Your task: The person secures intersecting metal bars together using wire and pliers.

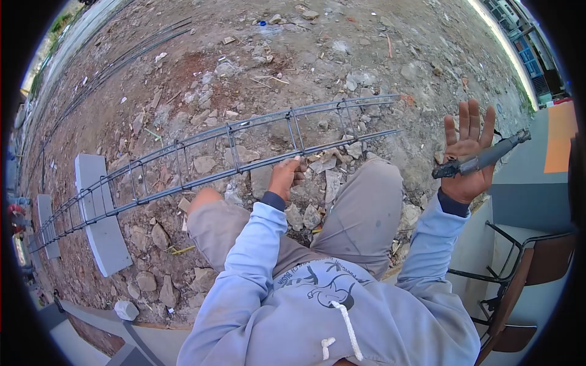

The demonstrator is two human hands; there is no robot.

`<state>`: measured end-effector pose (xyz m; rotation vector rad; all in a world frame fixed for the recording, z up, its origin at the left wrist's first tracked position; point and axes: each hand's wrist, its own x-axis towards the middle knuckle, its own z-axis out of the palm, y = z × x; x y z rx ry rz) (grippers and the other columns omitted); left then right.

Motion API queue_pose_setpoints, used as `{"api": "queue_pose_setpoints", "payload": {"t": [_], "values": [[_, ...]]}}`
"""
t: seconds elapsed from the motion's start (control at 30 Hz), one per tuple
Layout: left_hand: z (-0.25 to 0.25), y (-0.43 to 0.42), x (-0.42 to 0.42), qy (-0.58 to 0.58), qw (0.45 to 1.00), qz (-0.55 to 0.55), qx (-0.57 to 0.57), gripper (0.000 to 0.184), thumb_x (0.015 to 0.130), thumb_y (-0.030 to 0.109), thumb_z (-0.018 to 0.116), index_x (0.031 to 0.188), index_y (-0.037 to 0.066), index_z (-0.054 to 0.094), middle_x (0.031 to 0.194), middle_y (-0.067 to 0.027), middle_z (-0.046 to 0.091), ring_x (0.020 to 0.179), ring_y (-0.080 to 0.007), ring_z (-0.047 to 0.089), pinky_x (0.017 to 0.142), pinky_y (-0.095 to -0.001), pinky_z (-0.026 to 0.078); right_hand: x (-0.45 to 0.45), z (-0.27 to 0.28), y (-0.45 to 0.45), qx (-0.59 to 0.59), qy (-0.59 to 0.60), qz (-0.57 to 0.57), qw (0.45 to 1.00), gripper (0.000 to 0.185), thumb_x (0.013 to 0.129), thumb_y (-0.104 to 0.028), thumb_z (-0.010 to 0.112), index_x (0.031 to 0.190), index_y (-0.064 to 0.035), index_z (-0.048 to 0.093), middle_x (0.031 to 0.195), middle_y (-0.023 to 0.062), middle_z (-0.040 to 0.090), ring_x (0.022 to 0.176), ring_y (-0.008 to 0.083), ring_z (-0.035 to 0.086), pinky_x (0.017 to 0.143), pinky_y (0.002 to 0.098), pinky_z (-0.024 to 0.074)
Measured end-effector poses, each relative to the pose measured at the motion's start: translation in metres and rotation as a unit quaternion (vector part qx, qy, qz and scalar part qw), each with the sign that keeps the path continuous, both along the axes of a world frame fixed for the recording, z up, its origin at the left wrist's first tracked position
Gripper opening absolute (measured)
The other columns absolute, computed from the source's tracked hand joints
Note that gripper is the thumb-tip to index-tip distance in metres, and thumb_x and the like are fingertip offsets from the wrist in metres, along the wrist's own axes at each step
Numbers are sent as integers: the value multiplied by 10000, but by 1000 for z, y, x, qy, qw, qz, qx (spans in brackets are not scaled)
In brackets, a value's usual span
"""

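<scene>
A long rebar cage (232, 146) of steel bars and rectangular stirrups stretches across the ground in front of me. My left hand (285, 177) is closed at its nearer lower bar, fingertips against the steel by a stirrup. My right hand (467, 152) is raised to the right, palm toward me and fingers stretched out. Across that palm lies a dark grey rod-like tool (488, 157) with a rough black end; its exact kind is unclear. The thumb is mostly hidden behind the tool. The cage's right end has free bar tips.
Pale blocks (102, 213) support the cage at left. Broken stones (168, 291) litter the dirt around my knees. More long bars (116, 64) lie at the upper left. A chair (513, 287) with a dark metal frame stands at right, beside a grey and orange wall (558, 143).
</scene>
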<state>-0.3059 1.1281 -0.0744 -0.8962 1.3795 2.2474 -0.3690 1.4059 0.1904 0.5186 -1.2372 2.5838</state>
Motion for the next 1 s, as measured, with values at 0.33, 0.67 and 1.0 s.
{"api": "queue_pose_setpoints", "payload": {"t": [0.33,0.67,1.0], "values": [[0,22,-6,10,999,41,-13,178,908,225,550,860,63,609,647,18,517,523,-89,459,483,-241,379,24,-31,-66,114,-228,216,943,502,940,-217,467,1357,30,334,989,179,641,779,202,658,596,260,543],[-10,40,-12,30,992,125,18,175,862,165,543,812,9,606,624,4,501,494,-95,451,440,-242,364,-15,-101,-114,899,-7,194,394,468,744,-152,583,1185,-28,486,914,227,640,779,321,662,613,379,516],[-34,48,-15,48,987,133,-73,182,849,155,535,806,-6,610,623,-7,515,486,-89,451,432,-236,358,-10,-145,-110,961,101,89,241,643,741,-150,562,1336,13,382,1066,282,564,961,426,563,871,455,450]]}}
